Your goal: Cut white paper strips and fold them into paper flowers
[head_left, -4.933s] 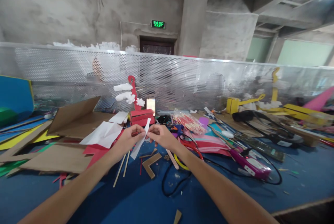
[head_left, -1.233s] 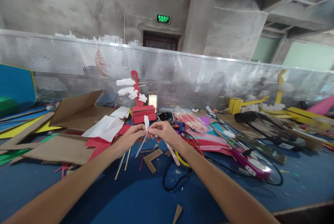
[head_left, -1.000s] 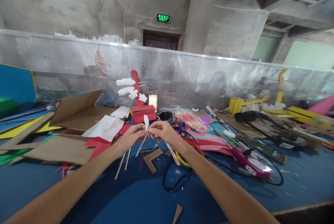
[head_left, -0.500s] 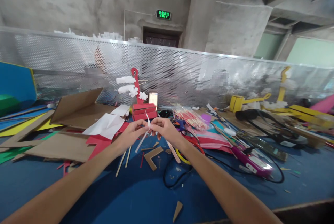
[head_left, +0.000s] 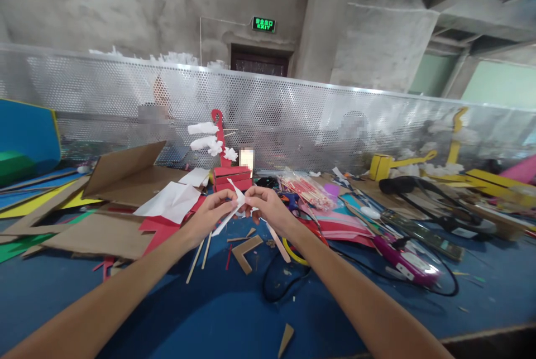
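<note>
A small white strip of paper [head_left: 229, 215] is held between both hands above the blue table [head_left: 201, 314]. My left hand [head_left: 209, 215] pinches it from the left, and my right hand [head_left: 268, 208] pinches its upper end from the right. The fingertips of the two hands almost touch. The paper's lower end points down and to the left. Just behind the hands stands a red cardboard model [head_left: 228, 172] with white paper tufts on a curved red upright.
Brown cardboard sheets [head_left: 121, 177] and white paper [head_left: 170, 202] lie at the left. Wooden sticks, a cardboard corner piece [head_left: 245, 250], a black cable [head_left: 276, 286], a purple glue gun [head_left: 408, 261] and a bag of red sticks [head_left: 304, 191] surround the hands. A perforated metal screen [head_left: 293, 119] backs the table.
The paper strip stood nearly upright between my fingers; now it is folded and tilted, its lower end pointing left. Both hands stayed together and shifted only slightly.
</note>
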`<state>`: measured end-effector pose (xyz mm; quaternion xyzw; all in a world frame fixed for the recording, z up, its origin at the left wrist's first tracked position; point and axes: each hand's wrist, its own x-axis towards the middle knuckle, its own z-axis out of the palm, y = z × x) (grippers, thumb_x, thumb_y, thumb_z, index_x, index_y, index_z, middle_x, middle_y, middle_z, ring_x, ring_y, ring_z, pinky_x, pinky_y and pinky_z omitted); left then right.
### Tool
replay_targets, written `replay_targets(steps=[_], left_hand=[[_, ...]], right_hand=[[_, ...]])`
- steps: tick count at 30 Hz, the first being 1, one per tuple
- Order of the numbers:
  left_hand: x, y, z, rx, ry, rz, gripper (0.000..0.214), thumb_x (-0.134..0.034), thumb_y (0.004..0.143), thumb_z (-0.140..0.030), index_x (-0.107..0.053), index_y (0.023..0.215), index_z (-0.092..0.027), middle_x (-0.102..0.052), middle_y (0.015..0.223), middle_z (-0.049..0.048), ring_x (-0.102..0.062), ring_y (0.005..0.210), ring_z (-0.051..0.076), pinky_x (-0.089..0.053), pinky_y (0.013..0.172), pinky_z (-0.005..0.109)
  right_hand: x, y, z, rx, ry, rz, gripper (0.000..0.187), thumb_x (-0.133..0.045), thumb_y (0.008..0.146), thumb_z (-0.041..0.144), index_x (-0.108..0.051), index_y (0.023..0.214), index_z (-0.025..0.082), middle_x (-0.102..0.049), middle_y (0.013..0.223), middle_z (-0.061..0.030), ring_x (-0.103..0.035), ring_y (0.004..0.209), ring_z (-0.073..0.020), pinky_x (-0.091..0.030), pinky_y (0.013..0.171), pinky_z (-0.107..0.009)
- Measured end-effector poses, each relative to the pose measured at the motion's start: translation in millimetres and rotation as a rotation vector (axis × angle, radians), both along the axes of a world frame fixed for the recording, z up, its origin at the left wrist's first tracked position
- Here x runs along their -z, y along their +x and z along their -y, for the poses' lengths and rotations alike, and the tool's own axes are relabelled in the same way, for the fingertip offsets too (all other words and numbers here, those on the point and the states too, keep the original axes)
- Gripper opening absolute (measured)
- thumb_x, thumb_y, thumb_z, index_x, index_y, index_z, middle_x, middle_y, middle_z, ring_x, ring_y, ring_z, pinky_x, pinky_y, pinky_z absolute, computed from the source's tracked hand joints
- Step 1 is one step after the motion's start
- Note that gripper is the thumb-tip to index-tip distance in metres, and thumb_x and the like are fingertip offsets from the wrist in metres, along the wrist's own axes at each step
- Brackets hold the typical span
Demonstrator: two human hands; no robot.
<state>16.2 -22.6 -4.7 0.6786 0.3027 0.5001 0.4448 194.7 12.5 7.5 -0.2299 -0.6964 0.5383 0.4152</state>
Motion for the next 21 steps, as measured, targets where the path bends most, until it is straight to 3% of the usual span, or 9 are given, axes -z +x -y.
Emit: replay_targets(steps=[8,17,21], left_hand=[[-2.0,-1,-1,-0.184,0.164,-0.230,0.017,-0.051,0.085,-0.033,-0.053,0.084,-0.016,-0.054,0.076,-0.0005,-0.050,0.069,0.013,-0.041,0.063,0.023],[-0.5,4,-2,-0.228,0.060,-0.181,0.015,-0.050,0.080,-0.030,-0.053,0.077,-0.016,-0.055,0.069,-0.0011,-0.054,0.068,0.014,-0.044,0.066,0.025],[2.2,2,-6,-0.209,0.074,-0.215,0.014,-0.049,0.081,-0.029,-0.051,0.076,-0.016,-0.050,0.066,-0.0027,-0.049,0.062,0.012,-0.040,0.060,0.023]], right_hand=[[4.0,-1,2,0.071,0.172,0.195,0.025,-0.061,0.079,0.041,-0.054,0.080,0.017,-0.059,0.067,-0.0005,-0.055,0.057,-0.0109,-0.042,0.041,-0.017],[12.9,4,-14,0.159,0.235,0.256,0.015,-0.058,0.079,0.029,-0.050,0.074,0.018,-0.056,0.060,0.0009,-0.051,0.048,-0.0101,-0.042,0.038,-0.018],[13.7,2,-12,0.170,0.241,0.234,0.016,-0.061,0.074,0.026,-0.048,0.081,0.019,-0.056,0.062,0.0022,-0.053,0.051,-0.0116,-0.042,0.037,-0.018]])
